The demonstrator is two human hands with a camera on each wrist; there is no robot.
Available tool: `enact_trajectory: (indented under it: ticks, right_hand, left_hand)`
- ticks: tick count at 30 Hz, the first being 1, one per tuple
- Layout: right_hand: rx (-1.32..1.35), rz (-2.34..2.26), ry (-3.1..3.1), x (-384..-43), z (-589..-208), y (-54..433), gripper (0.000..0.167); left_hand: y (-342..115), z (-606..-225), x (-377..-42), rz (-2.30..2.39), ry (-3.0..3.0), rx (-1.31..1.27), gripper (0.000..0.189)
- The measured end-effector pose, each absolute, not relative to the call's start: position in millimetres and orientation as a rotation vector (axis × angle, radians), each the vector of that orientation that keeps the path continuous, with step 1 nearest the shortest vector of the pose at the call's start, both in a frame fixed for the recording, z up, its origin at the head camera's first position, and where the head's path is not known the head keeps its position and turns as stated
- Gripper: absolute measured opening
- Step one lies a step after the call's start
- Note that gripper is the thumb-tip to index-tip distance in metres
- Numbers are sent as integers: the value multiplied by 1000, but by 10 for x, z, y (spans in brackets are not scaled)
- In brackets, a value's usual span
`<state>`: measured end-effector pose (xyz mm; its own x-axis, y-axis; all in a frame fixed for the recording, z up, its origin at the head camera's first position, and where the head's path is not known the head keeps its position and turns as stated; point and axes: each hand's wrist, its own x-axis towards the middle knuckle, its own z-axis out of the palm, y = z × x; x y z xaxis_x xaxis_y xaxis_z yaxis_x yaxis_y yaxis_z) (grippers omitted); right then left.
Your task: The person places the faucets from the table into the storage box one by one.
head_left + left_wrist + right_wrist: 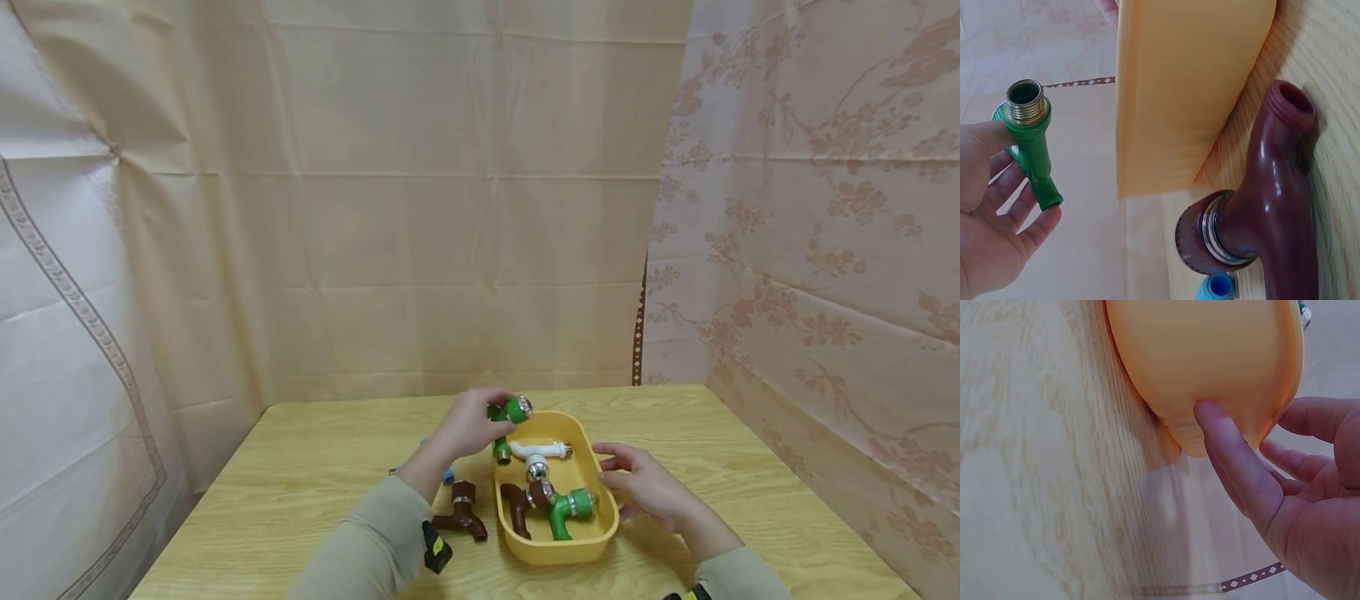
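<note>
My left hand point(471, 423) holds a green plastic tap point(517, 409) above the far left part of a yellow tray point(558, 553). The left wrist view shows the tap's threaded metal inlet point(1026, 107) pointing up, fingers along its body. Inside the tray lie a white tap point(551, 450) with a chrome part, a brown tap point(516, 500) and another green tap point(558, 518). At the tray's right side is my right hand point(637, 482), its fingers loosely extended; in the right wrist view a fingertip point(1207, 412) rests against the outer wall.
Left of the tray, a second brown tap point(465, 518) lies on the wooden table point(330, 467). A blue tap point(448, 477) is mostly hidden behind my left forearm. Beige curtains point(465, 208) hang beyond the table's back edge, with patterned cloth point(825, 250) to the right.
</note>
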<state>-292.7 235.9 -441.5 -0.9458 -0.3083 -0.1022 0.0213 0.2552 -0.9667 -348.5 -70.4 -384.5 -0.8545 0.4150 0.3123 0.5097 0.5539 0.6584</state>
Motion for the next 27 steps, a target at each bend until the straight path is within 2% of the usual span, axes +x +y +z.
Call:
enact_trajectory:
  ticks: [27]
  right_hand:
    - [-245, -1721, 2280, -2936, -4407, 2352, 58]
  left_hand:
    - [-337, -3890, -3470, -1244, -2740, -765, 31]
